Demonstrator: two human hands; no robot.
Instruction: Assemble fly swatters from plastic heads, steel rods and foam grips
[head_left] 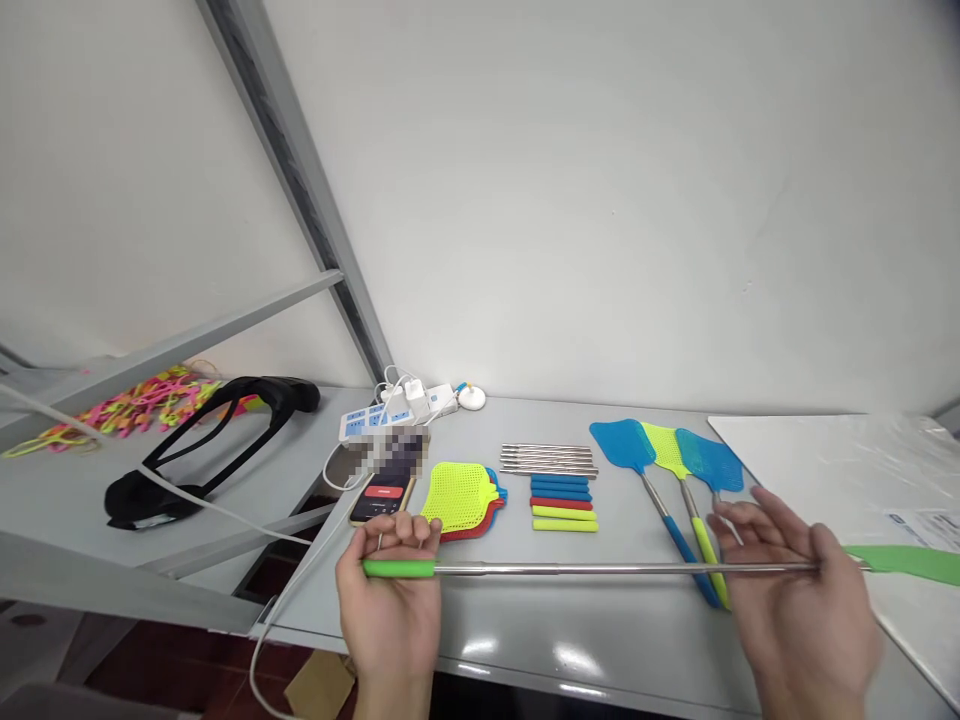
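A telescopic fly swatter (600,569) with its metal rod drawn out long lies level across both hands. My left hand (394,590), palm up with fingers curled, holds its green grip. My right hand (799,600) has the rod between thumb and fingers near the green head (907,564), which is cut off at the right edge. Behind the right hand lie fly swatters with two blue heads (624,443) and a yellow one (666,448). Loose yellow, red and blue swatter heads (459,497) are stacked beyond my left hand.
Several metal rods (547,459) and coloured grips (561,504) lie in rows mid-table. A phone (384,490), a power strip (375,420) and white cables are at the left. A black frame-like object (217,440) rests on the left shelf. Plastic-wrapped white material (817,460) covers the right side.
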